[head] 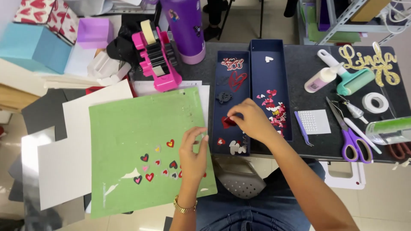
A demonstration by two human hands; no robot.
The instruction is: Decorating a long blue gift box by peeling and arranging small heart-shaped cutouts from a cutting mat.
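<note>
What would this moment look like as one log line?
left hand: on green mat | right hand: pinching red heart over left tray | nearby: small hearts

red paper heart (228, 122) pinched over left navy tray (231, 102); green cutting mat (141, 145) flat, small hearts stuck near its right edge
</note>
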